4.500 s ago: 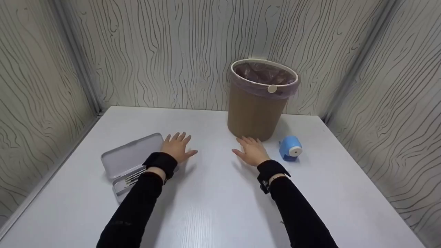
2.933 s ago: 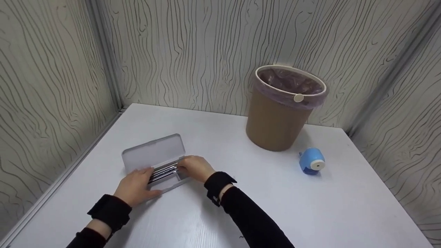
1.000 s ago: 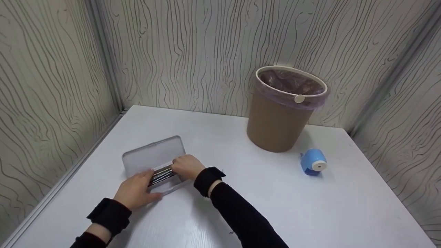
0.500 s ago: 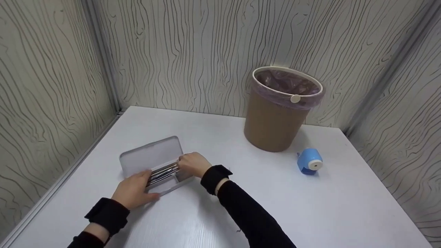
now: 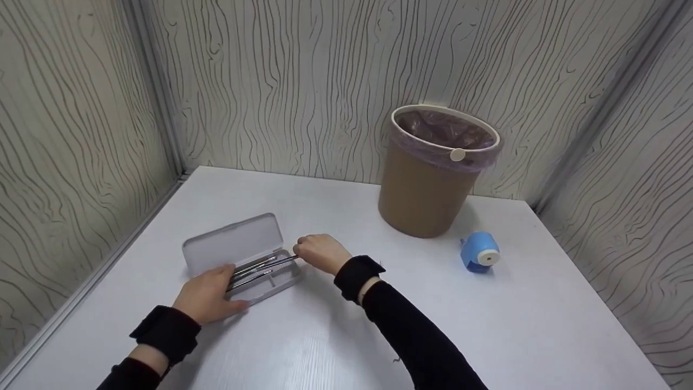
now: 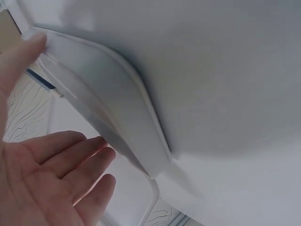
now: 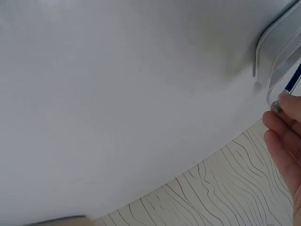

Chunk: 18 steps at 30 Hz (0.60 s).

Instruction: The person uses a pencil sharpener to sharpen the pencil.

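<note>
A light grey pencil case (image 5: 231, 245) lies on the table at left, its lid raised at the back. My left hand (image 5: 203, 295) holds the case's left end, thumb against the front wall (image 6: 101, 77) and fingers reaching over the inside. With fingertips and thumb, my right hand (image 5: 323, 253) pinches the eraser end of a dark pencil (image 5: 284, 261) above the case's right end. That pencil's blue shaft (image 7: 292, 81) shows in the right wrist view. Other pencils (image 5: 250, 280) lie in the tray, their left ends hidden under my left hand.
A brown wastebasket (image 5: 419, 189) with a purple liner stands at the back, right of centre. Closer to the right side sits a blue pencil sharpener (image 5: 479, 252) with a white front. Wood-patterned panels (image 5: 303, 81) enclose the table's back and sides.
Both hands went from the table to the case. My right hand was among the pencils; it has now drawn one rightward, partly out. My left hand stays on the case.
</note>
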Each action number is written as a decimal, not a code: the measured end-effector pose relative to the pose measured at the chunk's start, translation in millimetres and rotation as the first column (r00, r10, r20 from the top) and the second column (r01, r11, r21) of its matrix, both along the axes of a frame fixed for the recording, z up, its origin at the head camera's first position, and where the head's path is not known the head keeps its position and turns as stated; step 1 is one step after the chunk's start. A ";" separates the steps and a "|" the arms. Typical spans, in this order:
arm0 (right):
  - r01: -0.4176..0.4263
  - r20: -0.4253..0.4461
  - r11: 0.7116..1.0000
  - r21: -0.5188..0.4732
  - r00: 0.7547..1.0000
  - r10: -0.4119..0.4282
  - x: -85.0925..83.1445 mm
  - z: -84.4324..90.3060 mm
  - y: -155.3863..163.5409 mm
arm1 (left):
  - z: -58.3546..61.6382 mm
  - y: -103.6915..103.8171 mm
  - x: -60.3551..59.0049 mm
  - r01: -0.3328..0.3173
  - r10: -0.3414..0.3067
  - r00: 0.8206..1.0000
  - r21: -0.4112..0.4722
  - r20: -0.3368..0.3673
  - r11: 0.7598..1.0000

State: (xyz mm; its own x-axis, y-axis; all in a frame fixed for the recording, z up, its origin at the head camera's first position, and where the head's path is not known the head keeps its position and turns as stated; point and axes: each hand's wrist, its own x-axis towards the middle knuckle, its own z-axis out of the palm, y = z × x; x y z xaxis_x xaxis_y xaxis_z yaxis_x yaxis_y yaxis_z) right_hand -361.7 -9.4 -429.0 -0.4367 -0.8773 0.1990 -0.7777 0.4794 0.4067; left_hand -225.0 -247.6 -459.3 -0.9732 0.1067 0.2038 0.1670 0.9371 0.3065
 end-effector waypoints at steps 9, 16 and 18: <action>0.133 0.368 0.967 -0.217 0.929 -0.046 -7.9 9.5 42.4 | 10.3 16.9 -15.6 0.037 -0.040 0.998 0.064 0.054 0.997; 0.254 0.596 0.886 -0.387 0.802 0.030 -9.6 12.7 76.6 | 25.0 45.9 -34.1 0.072 -0.096 0.988 0.192 0.120 0.979; 0.281 0.630 0.861 -0.423 0.775 0.057 -8.3 13.9 84.0 | 28.1 56.7 -40.0 0.082 -0.115 0.985 0.232 0.130 0.969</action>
